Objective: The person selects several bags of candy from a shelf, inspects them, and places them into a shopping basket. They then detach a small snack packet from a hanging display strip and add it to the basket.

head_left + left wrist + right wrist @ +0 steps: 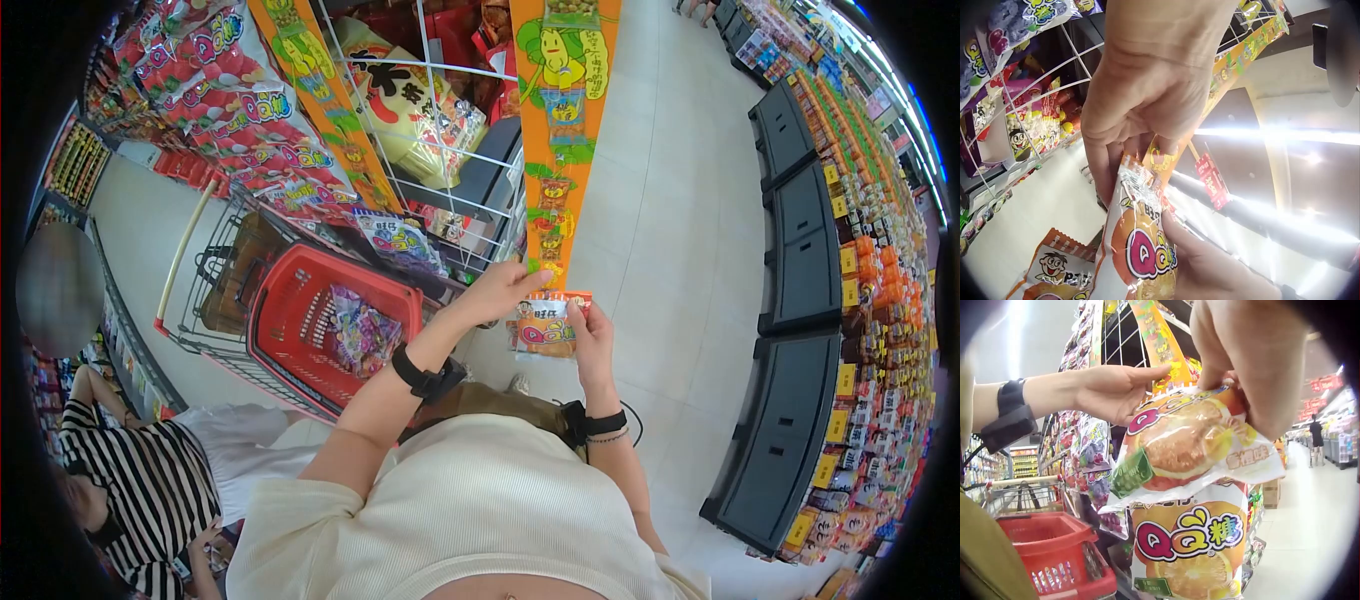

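Observation:
An orange-and-white bag of QQ gummies (549,325) is in front of my body, directly below the orange display strip (562,130). My right hand (593,345) pinches its upper right edge, as the right wrist view (1250,369) also shows. At the upper left corner, my left hand (498,293) grips the bag top beside the strip's lower end. The left wrist view has that top between the left hand's (1147,106) thumb and fingers. A second orange gummy bag (1191,540) hangs below and behind the first.
To the left stands a shopping cart (200,345) with a red basket (290,265) holding purple packets (362,330). A white wire rack (430,65) holds snacks ahead. Nearby is a person in a striped shirt (150,490). Dark shelf units (785,440) line the right side.

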The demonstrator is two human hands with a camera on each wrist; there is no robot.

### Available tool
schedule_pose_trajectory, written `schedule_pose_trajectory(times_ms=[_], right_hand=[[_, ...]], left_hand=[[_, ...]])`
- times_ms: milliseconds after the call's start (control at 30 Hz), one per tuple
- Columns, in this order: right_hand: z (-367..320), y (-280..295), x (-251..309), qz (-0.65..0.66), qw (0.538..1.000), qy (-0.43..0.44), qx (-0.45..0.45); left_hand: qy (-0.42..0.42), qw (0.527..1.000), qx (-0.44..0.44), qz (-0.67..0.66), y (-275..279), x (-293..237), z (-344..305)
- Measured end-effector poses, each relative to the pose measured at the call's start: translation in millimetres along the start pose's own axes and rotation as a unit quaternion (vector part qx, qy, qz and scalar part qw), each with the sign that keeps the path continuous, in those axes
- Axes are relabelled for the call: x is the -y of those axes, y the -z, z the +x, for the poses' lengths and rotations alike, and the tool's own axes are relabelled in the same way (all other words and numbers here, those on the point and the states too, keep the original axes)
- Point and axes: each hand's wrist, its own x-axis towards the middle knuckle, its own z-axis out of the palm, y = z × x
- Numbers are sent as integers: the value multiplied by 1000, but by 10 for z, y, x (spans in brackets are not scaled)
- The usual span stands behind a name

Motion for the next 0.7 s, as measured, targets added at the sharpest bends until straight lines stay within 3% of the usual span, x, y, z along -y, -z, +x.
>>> schedule_pose_trajectory(times_ms=[367, 433, 467, 567, 633, 667, 700], right_hand=[[-34, -17, -134, -33, 999, -7, -17], [-42, -76, -149, -109, 986, 75, -104], [-51, -110, -94, -110, 986, 75, -101], [-39, -107, -43, -191, 955, 203, -99], [95, 53, -244, -184, 976, 102, 62], [127, 72, -288, -184, 975, 102, 67], [164, 88, -335, -115, 989, 53, 79]], left_hand=[[7, 1000, -2, 24, 2, -129, -95], [8, 1000, 14, 12, 4, -125, -113], [9, 1000, 11, 11, -1, -86, -102], [7, 1000, 21, 20, -10, 80, -43], [35, 997, 62, 10, 24, 139, -5], [37, 998, 58, 9, 14, 172, -27], [-38, 997, 36, -51, -14, 207, -68]])
